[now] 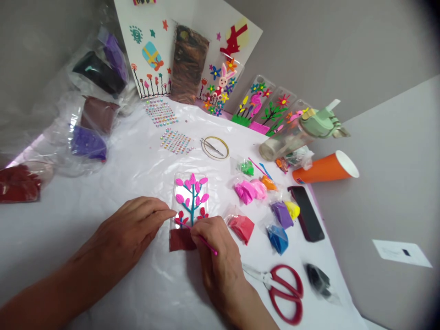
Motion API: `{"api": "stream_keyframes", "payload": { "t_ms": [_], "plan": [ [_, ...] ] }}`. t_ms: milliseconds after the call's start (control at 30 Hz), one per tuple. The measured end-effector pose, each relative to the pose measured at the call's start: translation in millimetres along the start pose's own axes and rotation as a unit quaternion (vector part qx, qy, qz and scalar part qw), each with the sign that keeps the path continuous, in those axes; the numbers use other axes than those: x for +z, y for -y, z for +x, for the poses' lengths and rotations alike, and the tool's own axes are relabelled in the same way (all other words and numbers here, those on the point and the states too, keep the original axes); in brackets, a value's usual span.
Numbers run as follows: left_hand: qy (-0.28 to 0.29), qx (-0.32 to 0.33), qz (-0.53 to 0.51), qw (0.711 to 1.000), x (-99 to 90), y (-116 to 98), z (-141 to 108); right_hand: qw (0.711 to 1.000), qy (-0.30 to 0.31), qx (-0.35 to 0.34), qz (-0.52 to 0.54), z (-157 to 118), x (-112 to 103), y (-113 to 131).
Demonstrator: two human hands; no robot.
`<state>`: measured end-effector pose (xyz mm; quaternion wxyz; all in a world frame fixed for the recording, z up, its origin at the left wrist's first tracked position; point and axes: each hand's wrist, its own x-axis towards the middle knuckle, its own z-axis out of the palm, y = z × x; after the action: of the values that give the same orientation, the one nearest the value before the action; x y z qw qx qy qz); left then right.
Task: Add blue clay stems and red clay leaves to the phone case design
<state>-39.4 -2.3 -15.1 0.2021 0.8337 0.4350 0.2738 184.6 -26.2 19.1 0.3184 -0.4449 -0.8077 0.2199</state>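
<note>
A clear phone case (178, 190) lies on the white table cover, decorated with a teal clay stem, pink leaves, two small red flowers and a brown clay band (181, 240) at its lower end. My right hand (219, 256) pinches a thin pink tool (208, 246), whose tip reaches the red flower at the lower left of the case. Fingertips of my left hand (139, 223) rest at the case's left edge, the fingers held together; nothing can be seen inside them.
Bagged clay lumps (242, 228), a phone (307, 213), red-handled scissors (287, 293), an orange cup (325, 168) and a bottle (292, 137) are on the right. Gem sheets (177, 141) and a hoop with tweezers (215, 147) lie beyond the case. Bagged clay (90, 128) sits left.
</note>
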Motion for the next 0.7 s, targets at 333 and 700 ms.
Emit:
{"api": "stream_keyframes", "payload": {
  "t_ms": [333,700],
  "plan": [
    [-0.008,0.008,0.006,1.0,-0.6,-2.1,1.0,1.0,0.007,-0.004,-0.007,1.5,-1.9,0.5],
    [-0.039,0.033,0.016,0.999,1.6,-4.9,4.3,1.0,0.006,-0.001,0.011,-0.6,-2.6,-2.2]
  ]
}}
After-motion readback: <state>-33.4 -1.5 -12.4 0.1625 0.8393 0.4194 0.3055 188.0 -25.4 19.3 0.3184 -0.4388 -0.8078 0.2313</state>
